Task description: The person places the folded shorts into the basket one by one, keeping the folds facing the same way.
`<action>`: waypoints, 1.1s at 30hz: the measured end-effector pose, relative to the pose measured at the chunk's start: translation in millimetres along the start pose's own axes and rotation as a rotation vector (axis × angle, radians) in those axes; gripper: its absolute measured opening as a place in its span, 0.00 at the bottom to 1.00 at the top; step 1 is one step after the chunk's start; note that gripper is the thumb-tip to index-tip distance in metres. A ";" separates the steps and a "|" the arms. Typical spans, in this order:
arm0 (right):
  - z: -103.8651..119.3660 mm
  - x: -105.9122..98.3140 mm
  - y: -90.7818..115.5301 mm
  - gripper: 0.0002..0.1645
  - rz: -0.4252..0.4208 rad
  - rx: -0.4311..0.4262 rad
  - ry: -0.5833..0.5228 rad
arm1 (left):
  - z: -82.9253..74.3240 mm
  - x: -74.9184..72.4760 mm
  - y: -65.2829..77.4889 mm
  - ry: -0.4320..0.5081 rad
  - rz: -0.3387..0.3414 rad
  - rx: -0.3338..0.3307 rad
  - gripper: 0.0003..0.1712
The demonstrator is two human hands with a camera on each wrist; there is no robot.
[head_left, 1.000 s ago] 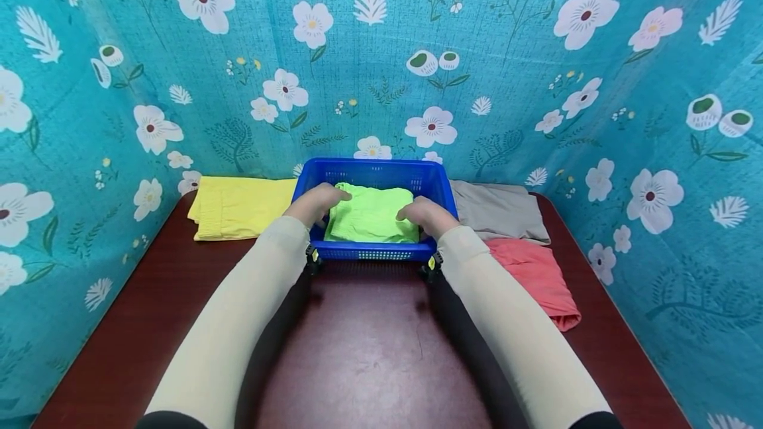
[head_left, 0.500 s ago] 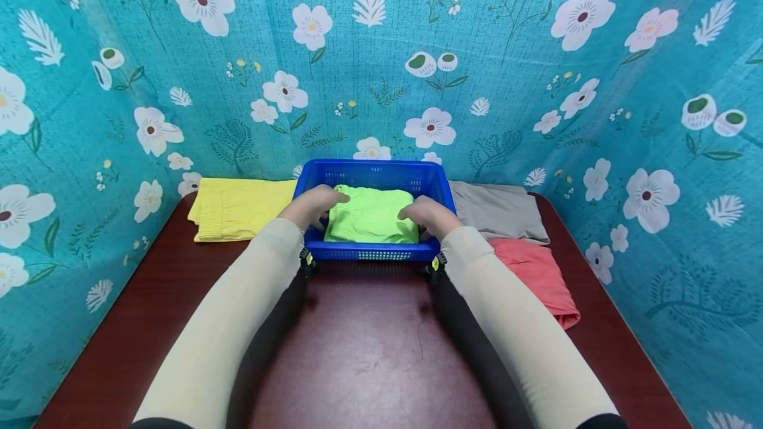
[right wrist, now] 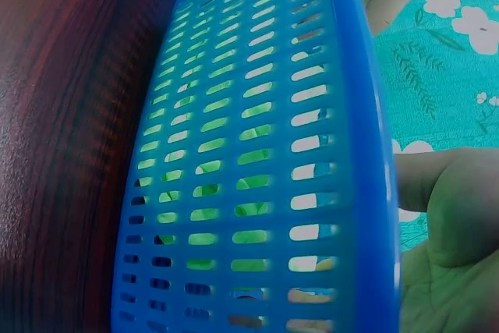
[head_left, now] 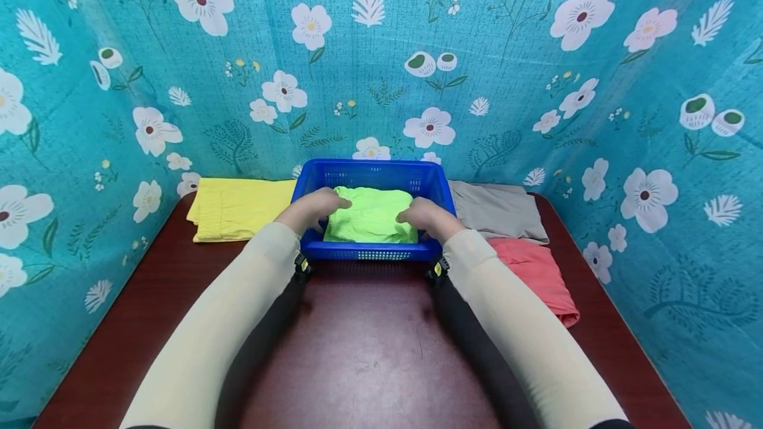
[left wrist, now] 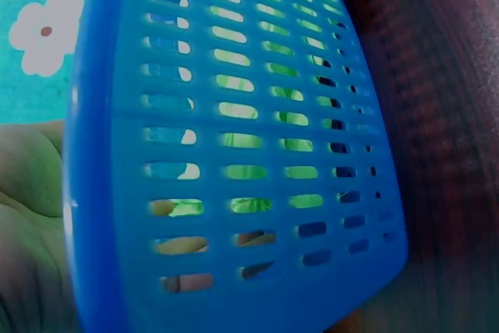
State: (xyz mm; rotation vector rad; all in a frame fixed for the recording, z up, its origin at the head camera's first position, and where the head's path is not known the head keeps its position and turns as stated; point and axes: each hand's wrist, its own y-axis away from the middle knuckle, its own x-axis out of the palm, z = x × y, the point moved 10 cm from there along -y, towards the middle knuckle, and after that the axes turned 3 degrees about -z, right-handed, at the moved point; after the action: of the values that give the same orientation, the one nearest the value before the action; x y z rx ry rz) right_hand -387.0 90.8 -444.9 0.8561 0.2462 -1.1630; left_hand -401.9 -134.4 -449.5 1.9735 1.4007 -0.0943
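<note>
Bright head view, pale glare on tabletop (head_left: 369, 349), dimmer, softer wrist views

The person shows two hands, one left hand (head_left: 316, 206) and one right hand (head_left: 426, 213), and two pale sleeves, the left sleeve (head_left: 208, 323) and the right sleeve (head_left: 518, 323). Small black wrist devices number two, the left device (head_left: 302, 265) and the right device (head_left: 440, 269). There is one blue basket (head_left: 334, 254) and one table (head_left: 369, 349). Four cloths can be counted, each of a different colour: one green cloth (head_left: 372, 214), one yellow cloth (head_left: 244, 209), one grey cloth (head_left: 501, 210) and one red cloth (head_left: 536, 278) (one inside the basket, three outside; whether the green one covers another cannot be told).
</note>
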 end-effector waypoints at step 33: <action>19.6 -41.1 85.1 0.33 -0.268 -0.443 0.184 | -85.9 46.2 98.1 -0.182 -0.194 0.659 0.21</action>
State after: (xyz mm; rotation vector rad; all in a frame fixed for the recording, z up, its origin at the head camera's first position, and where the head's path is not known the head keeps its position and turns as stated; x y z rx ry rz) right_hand -334.1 117.0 -368.6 0.5453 0.7589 -1.2142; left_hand -327.4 -64.2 -356.5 2.2500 1.5610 -0.9014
